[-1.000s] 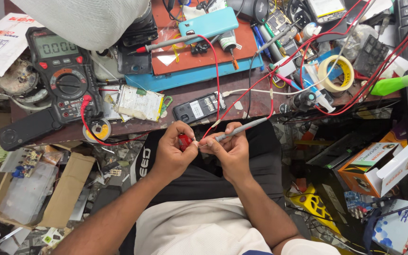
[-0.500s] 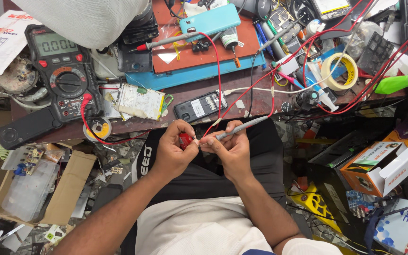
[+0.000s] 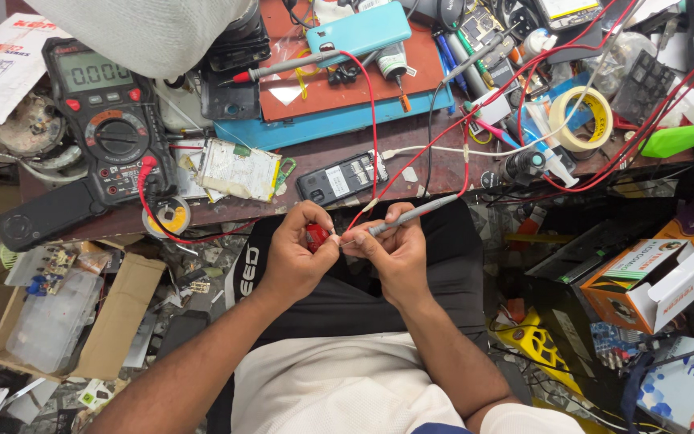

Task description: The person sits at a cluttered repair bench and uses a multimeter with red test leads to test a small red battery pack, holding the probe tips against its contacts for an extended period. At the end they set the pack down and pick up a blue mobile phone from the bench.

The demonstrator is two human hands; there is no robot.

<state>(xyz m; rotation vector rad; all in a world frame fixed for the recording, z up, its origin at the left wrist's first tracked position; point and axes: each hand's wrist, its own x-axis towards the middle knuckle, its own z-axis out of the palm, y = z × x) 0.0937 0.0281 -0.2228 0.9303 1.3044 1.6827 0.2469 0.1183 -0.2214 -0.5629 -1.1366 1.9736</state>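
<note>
My left hand (image 3: 297, 255) pinches a small red part (image 3: 316, 236) between thumb and fingers, just below the desk's front edge. My right hand (image 3: 393, 251) holds a grey test probe (image 3: 411, 215) whose metal tip points left and touches the red part. A red lead (image 3: 373, 120) runs from the probe area up over the desk. A black multimeter (image 3: 106, 124) with a grey display lies at the left of the desk, a red plug in its lower jack. Both hands hover over my lap, fingertips almost meeting.
The brown desk (image 3: 427, 153) carries a small black phone (image 3: 340, 177), a bare circuit board (image 3: 238, 169), a turquoise phone (image 3: 359, 30) on a red mat, a tape roll (image 3: 580, 119) and many wires. A cardboard box (image 3: 114, 321) with plastic trays sits lower left; an orange-and-white carton (image 3: 656, 281) lower right.
Both hands stay together at the same spot; the probe tip remains against the red part. Only the view has shifted slightly.
</note>
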